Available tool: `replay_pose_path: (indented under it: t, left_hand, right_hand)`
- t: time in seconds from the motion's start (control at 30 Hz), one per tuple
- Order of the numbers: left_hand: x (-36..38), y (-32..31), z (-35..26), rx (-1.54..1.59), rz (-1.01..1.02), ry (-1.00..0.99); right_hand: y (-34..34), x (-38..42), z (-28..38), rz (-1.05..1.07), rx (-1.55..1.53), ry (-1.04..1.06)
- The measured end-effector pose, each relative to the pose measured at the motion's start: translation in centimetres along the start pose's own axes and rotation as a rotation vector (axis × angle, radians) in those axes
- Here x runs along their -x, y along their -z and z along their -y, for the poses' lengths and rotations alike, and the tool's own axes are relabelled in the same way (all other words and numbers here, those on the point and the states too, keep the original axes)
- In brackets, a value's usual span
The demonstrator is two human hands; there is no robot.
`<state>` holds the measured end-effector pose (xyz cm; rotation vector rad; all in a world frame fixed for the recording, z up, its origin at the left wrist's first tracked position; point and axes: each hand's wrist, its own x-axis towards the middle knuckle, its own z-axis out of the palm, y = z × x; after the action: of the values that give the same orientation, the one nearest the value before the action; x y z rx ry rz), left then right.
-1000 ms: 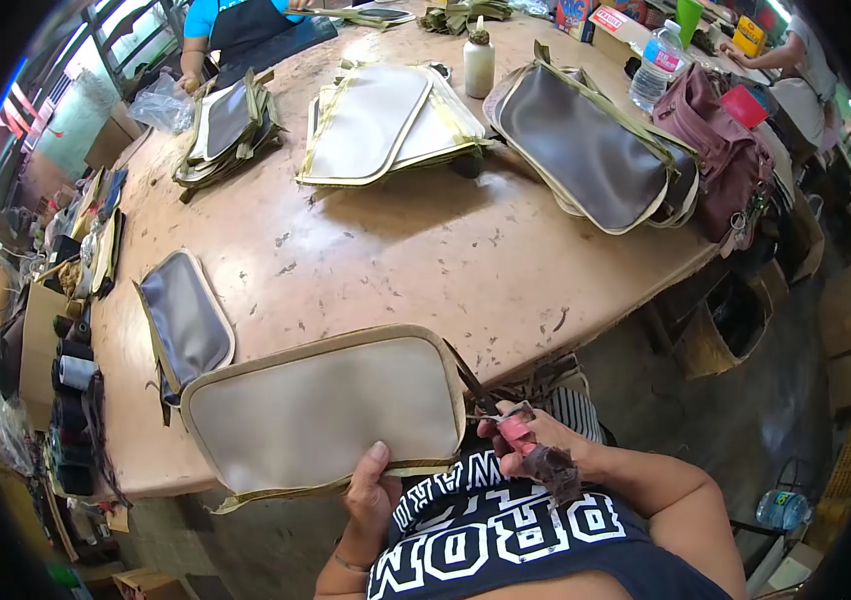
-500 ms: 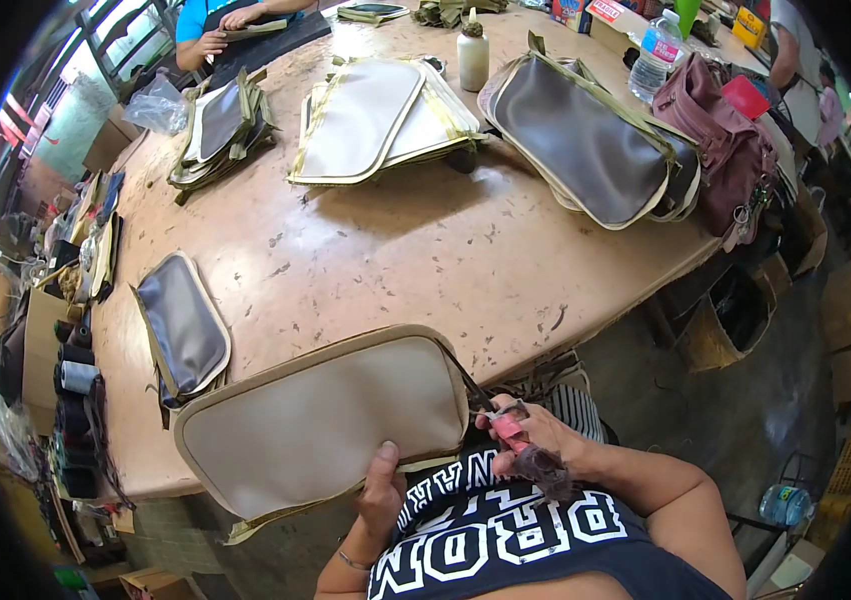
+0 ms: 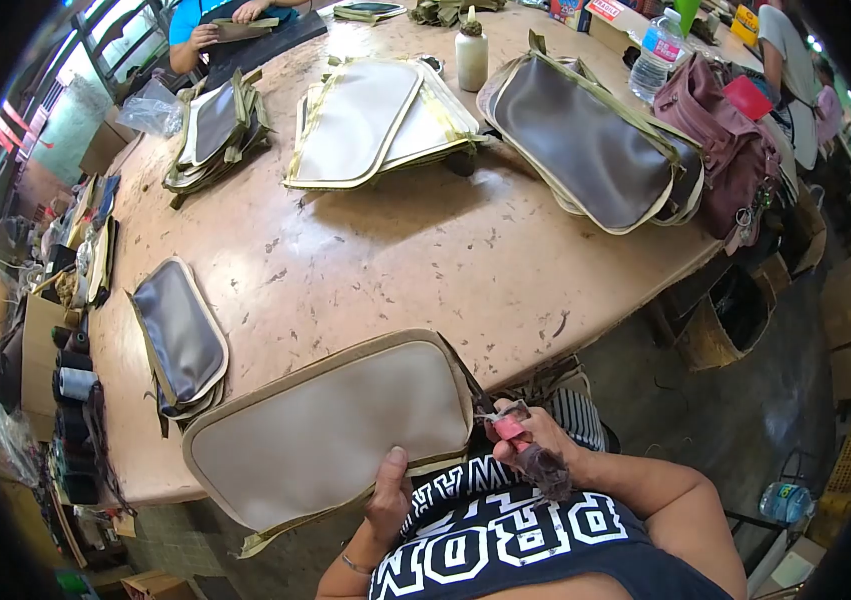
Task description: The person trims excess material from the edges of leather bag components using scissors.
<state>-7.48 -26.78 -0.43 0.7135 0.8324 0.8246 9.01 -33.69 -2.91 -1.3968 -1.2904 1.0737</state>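
Observation:
My left hand [image 3: 388,495] grips a beige bag panel [image 3: 330,430] by its lower edge, thumb flat on its face. The panel has rounded corners and a tan-olive border, and it is tilted over the table's near edge. A loose strip hangs at its lower left corner. My right hand [image 3: 535,440] is closed on what look like scissors [image 3: 510,427], their handles wrapped in pink and dark cloth. Their dark blades lie along the panel's right edge; whether they are apart is too small to tell. Left of the panel lies a small stack of dark panels [image 3: 181,325].
Stacks of pale panels [image 3: 360,120] and dark panels [image 3: 585,140] lie across the table [image 3: 345,260]. Behind them stand a white glue bottle [image 3: 471,58], a water bottle [image 3: 656,50] and a maroon bag [image 3: 710,140]. A co-worker in blue [image 3: 190,30] sits at the far side.
The beige panel has shifted slightly right and down in view, with my left hand still on it. My right hand is almost where it was. The co-worker's hands have moved slightly.

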Motion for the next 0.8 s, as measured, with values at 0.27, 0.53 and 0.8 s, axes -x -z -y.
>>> replay_pose_path:
  t: [0.27,0.53,0.8]
  left_hand:
    - [0.0,0.6,0.4,-0.042,0.007,0.025]
    - [0.4,1.7,0.5,-0.089,0.053,0.065]
    - [0.8,2.7,0.7,-0.147,0.071,0.107]
  right_hand:
    - [-0.1,-0.1,-0.6,-0.023,0.138,0.06]
    - [0.4,0.3,0.2,0.007,0.035,-0.078]
    - [0.8,0.3,0.0,0.025,0.045,-0.004]
